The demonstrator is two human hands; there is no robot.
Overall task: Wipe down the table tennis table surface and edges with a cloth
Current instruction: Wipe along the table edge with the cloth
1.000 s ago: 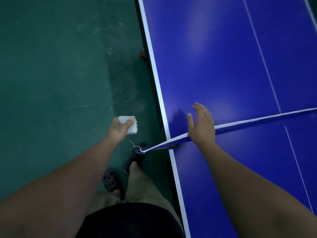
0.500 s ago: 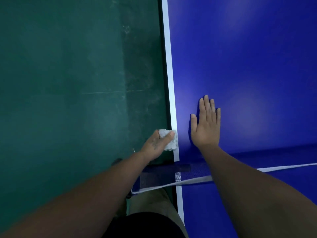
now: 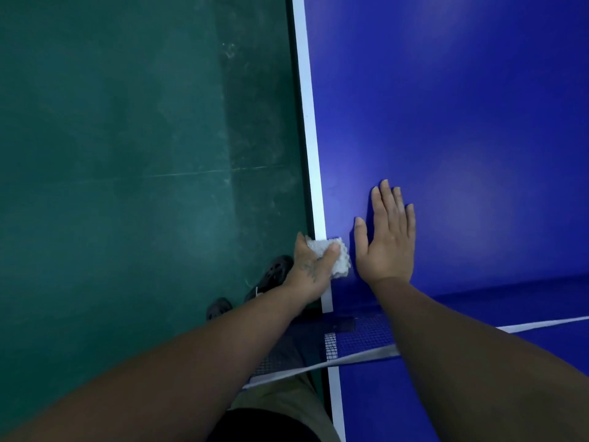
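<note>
Just past the net (image 3: 360,336), the left hand (image 3: 310,271) grips a crumpled white cloth (image 3: 338,260) at the edge of the blue surface (image 3: 462,106) while the right hand (image 3: 387,240) lies flat, fingers (image 3: 384,199) straight.

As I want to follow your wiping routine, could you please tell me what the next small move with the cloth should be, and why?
Probably slide the left hand and its cloth forward along the white edge stripe, away from the net. The cloth sits on that stripe just past the net, a long stretch of stripe lies ahead, and the right hand lies flat on the blue surface, seemingly bracing.
</note>
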